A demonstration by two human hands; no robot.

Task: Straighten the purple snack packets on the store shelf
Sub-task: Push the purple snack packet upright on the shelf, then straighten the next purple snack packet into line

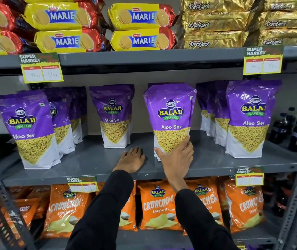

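Purple packet (170,120) stood upright on the grey shelf (93,159); our right hand (175,157) clamped its lower front, while just left our left hand (131,159) lay flat, fingers apart, holding nothing.

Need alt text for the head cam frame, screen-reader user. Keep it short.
A person's right hand grips the lower front of a purple Aloo Sev packet standing on a grey shelf, while the left hand rests flat on the shelf beside it. More purple packets stand to either side; yellow Marie biscuit packs sit above, orange Crunchem bags below.
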